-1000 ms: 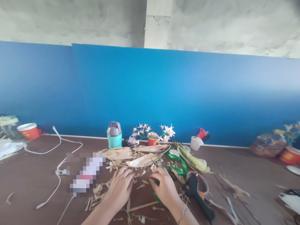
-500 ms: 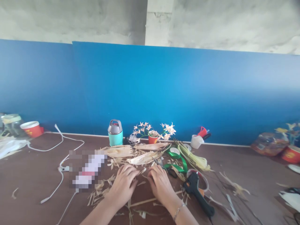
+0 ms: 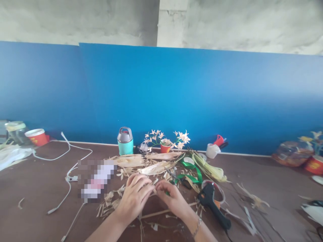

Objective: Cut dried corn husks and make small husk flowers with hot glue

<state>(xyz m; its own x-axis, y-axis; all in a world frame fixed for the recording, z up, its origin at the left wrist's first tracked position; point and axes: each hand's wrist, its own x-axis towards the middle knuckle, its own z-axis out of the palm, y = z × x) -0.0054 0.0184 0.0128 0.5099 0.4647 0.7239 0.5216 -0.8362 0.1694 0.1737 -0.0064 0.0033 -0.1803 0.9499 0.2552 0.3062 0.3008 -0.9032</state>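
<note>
My left hand (image 3: 136,194) and my right hand (image 3: 171,197) meet at the fingertips above the husk scraps in the middle of the table. Both are closed in a pinch. Between them is a small pale piece of corn husk (image 3: 154,182), mostly covered by the fingers. Beyond the hands lie dried corn husks (image 3: 157,167). Scissors and a green ribbon (image 3: 198,174) rest just past my right hand. A black glue gun (image 3: 214,205) lies to its right, against a roll of tape (image 3: 222,194).
A turquoise flask (image 3: 125,147) and a red cup (image 3: 165,148) with husk flowers stand by the blue partition (image 3: 151,90). Greenish husk strips (image 3: 208,167) lie right of them, near a white cup (image 3: 212,151). A power strip (image 3: 98,183) and white cables occupy the left.
My hands have come together, and the fingertips of my right hand now meet those of my left at the small husk piece. The view has shifted slightly.
</note>
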